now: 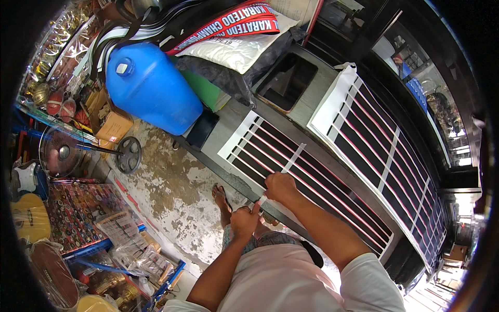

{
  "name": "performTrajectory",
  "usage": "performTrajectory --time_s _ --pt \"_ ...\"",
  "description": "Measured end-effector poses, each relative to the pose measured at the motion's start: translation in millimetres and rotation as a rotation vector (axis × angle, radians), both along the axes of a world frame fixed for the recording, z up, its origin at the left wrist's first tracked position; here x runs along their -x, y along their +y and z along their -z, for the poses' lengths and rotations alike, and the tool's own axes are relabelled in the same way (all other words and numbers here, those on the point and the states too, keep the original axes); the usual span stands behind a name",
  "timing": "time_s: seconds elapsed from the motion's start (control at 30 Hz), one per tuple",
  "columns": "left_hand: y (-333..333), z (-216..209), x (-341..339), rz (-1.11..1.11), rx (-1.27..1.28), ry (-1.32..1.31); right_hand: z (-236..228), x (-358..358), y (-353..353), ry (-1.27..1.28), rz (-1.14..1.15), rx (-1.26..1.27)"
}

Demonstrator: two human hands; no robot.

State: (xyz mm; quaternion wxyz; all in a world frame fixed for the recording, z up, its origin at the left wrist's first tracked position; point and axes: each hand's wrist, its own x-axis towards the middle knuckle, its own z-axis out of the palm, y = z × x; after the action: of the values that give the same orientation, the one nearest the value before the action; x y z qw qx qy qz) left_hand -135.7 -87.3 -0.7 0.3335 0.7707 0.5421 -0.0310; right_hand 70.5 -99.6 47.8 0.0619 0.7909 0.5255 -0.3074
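A printed sheet (322, 179) of long black bands edged in red and white lies on the grey table. Across its bands runs a narrow, pale strip of tape (294, 158). My right hand (281, 187) is closed over this tape at the sheet's near edge, its fingertips hidden underneath. Just beyond the table edge, my left hand (244, 221) is closed, thumb and finger pinching the tape's near end. The hands are a little apart, with a short length of tape between them.
A stack of similar banded sheets (382, 161), crossed by pale strips, lies farther right. Behind are a dark phone-like slab (287, 82), a white bag (241, 49) and a blue jug (153, 88). On the left stand a fan (63, 151) and crowded goods (86, 216).
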Motion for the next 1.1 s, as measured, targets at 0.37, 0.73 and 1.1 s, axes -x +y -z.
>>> performTrajectory --time_s 0.37,0.73,1.1 --pt "-1 -6 1 0.02 -0.086 -0.188 -18 20 55 -0.026 -0.115 0.309" --pt "-58 -16 10 0.709 -0.007 -0.506 -16 20 55 -0.064 -0.109 0.247" --pt "66 -70 122 -0.169 0.231 -0.33 -23 41 -116 0.188 0.027 0.16"
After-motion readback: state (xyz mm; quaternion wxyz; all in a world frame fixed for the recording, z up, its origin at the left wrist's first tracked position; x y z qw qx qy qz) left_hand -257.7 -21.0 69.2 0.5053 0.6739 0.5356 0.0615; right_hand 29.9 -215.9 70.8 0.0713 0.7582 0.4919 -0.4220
